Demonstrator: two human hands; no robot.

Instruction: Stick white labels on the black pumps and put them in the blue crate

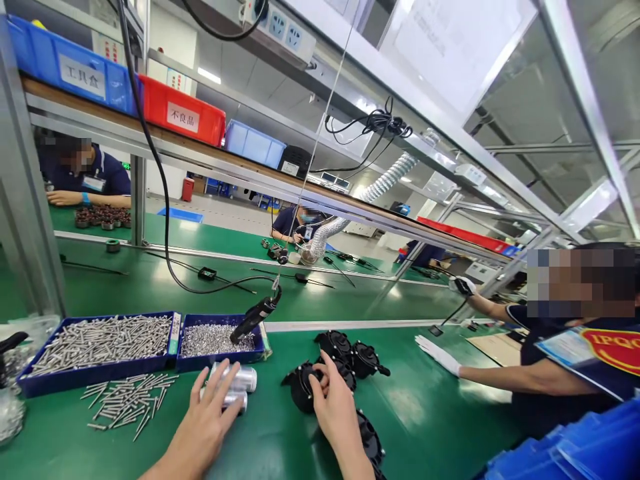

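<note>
My left hand [210,413] is open, its spread fingers over two silvery cylinders [244,378] lying on the green table. My right hand [333,397] has its thumb and forefinger curved near each other at a round black part [301,388]; whether it grips the part is unclear. More black parts [367,360] sit close behind and beside that hand. Left of my left hand lies a loose pile of metal screws [133,400]. Behind it stand a blue tray of long screws [50,381] and a smaller blue tray of small metal pieces [220,363].
A black electric screwdriver [257,317] leans over the smaller tray on its cable. A gloved co-worker's hand [440,355] rests on the table at right. Blue plastic [575,447] fills the lower right corner. A shelf with bins [183,113] spans above.
</note>
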